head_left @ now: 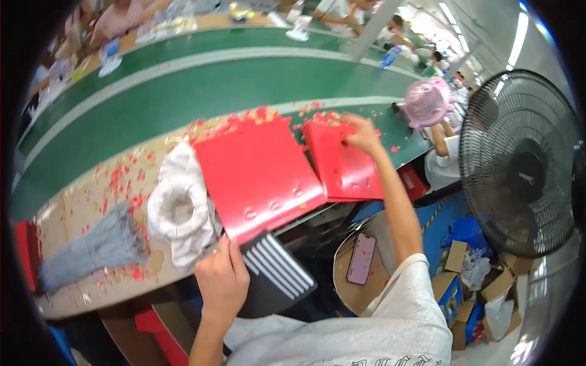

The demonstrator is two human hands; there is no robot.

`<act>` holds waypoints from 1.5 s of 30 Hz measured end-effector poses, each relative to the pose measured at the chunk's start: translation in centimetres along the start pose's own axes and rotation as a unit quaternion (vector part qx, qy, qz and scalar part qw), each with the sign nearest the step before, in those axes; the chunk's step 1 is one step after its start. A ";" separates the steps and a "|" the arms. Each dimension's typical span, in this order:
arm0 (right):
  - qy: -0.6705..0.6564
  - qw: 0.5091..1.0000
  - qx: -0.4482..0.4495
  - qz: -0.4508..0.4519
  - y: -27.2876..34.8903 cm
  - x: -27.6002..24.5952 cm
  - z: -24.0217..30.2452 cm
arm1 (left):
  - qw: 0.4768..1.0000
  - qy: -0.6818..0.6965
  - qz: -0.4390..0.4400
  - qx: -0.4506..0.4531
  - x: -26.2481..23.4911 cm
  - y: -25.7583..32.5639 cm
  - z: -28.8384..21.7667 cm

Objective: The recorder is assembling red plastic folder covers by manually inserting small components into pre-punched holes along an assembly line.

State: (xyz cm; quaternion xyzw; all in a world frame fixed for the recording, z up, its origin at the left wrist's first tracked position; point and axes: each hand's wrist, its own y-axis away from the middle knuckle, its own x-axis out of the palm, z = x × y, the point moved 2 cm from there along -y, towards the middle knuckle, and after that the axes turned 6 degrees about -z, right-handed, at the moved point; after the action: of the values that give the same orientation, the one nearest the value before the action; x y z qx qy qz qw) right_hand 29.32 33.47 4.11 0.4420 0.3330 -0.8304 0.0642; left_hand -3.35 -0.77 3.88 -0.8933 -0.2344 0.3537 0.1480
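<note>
A large stack of glossy red sheets [259,174] lies at the near edge of the green bench. Next to its near left corner my left hand [223,277] is closed, thumb and finger pressed together; I cannot make out what is between them. Just right of that hand is a flat black thing with white stripes [278,268]. My right hand [364,135] reaches over a second red stack [343,165] to the right, fingers apart and slightly blurred. Whether it touches the sheets is unclear. Small dark holes show in this second stack beneath the hand.
Left of the stacks lie a white cloth bundle [177,210] and a bundle of grey strings [94,250] on cardboard [73,210] strewn with red scraps. A pink handheld-size fan [427,102] and a big black fan [522,165] stand right. A phone [361,259] sits in a round container below.
</note>
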 end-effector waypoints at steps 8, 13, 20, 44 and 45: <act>-0.186 0.933 -0.242 0.190 10.8 0.7 27.5 | 0.998 -0.029 -0.028 -0.049 1.7 -2.0 0.6; -0.163 0.964 -0.190 0.093 14.9 2.6 27.9 | 0.998 -0.052 -0.027 -0.017 1.7 -1.0 0.1; -0.251 0.959 -0.086 0.102 14.9 3.3 27.6 | 1.000 0.002 -0.017 -0.026 1.9 -0.8 0.2; -0.289 0.932 -0.075 0.204 4.8 8.1 23.5 | 0.987 -0.061 0.028 0.144 3.1 0.7 -1.1; -0.282 0.927 -0.070 0.239 4.5 8.7 23.5 | 0.990 -0.054 0.027 0.130 3.8 0.8 -0.7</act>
State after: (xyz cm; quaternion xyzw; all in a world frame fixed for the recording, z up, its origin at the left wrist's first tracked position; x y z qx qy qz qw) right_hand 9.63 17.37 4.21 0.2507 0.2433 -0.8554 0.3824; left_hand -0.17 0.47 1.87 -0.8519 -0.1697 0.4331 0.2405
